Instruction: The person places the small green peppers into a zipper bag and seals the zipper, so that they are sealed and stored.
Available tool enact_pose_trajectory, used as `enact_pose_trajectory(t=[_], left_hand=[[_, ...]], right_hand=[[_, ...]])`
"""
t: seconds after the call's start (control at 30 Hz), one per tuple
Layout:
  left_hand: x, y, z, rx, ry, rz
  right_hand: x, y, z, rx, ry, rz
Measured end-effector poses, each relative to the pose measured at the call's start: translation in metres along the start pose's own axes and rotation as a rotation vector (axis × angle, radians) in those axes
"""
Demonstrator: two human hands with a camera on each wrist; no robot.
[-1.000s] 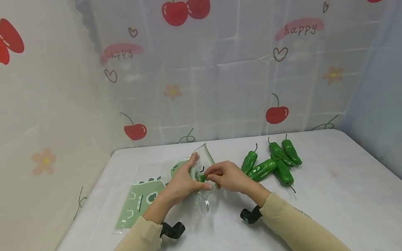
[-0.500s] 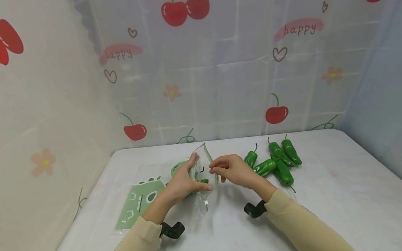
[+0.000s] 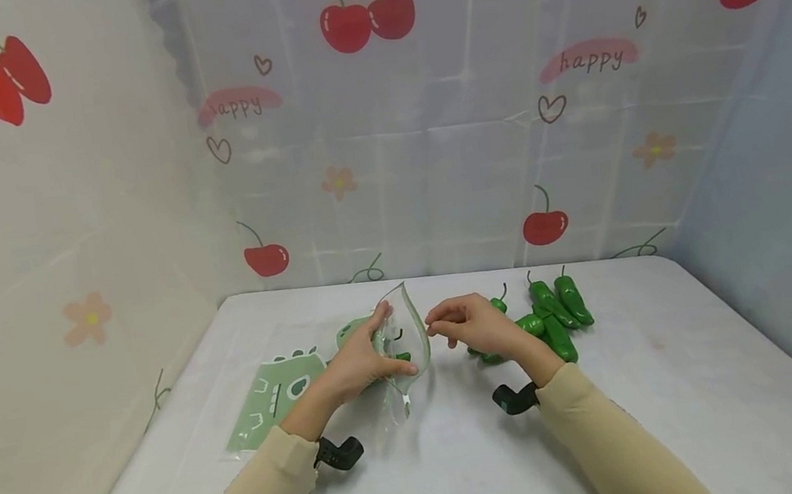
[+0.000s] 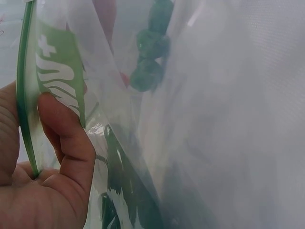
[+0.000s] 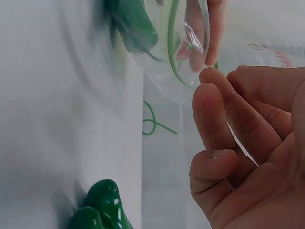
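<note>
A clear bag [image 3: 415, 329] stands open-mouthed above the worktop [image 3: 438, 472], green peppers [image 4: 126, 176] inside. The left hand [image 3: 360, 364] grips its rim; the right hand [image 3: 478, 326], holding nothing, hangs loosely bent just beside the opening. Beyond it, more peppers [image 3: 552, 306] lie heaped loose.

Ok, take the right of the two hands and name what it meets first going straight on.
Probably the rim of the clear bag just ahead of the right hand; depth is unclear, so it may slip into the open mouth.
</note>
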State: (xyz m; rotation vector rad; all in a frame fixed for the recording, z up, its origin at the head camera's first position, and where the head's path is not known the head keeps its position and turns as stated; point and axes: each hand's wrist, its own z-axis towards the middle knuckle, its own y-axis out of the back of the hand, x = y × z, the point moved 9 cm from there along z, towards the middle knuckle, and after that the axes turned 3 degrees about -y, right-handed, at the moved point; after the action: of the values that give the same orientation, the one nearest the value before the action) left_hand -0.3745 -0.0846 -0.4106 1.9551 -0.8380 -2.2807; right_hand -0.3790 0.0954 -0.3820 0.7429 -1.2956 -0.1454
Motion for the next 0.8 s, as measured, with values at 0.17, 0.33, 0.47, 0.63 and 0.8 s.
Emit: enact_pose_trajectory(t=[0.17,0.33,0.47,0.63,0.8], left_hand=[[0.001,0.000,0.000,0.001,-0.002,-0.012],[0.002,0.000,0.001,-0.004,-0.009,-0.009],[0.003,0.001,0.000,-0.006,-0.011,-0.007],[0.003,0.000,0.001,0.001,-0.021,-0.003],[0.003,-0.001,0.003,0.010,-0.022,0.008]], right_hand=[[0.002,0.016,-0.004,-0.032,-0.002,-0.010],[-0.004,0.042,-0.010,-0.084,-0.037,-0.011],[-0.014,0.060,-0.012,-0.101,-0.062,-0.001],[-0.026,0.081,-0.017,-0.133,-0.106,-0.002],[-0.037,0.102,-0.027,-0.183,-0.145,-0.014]])
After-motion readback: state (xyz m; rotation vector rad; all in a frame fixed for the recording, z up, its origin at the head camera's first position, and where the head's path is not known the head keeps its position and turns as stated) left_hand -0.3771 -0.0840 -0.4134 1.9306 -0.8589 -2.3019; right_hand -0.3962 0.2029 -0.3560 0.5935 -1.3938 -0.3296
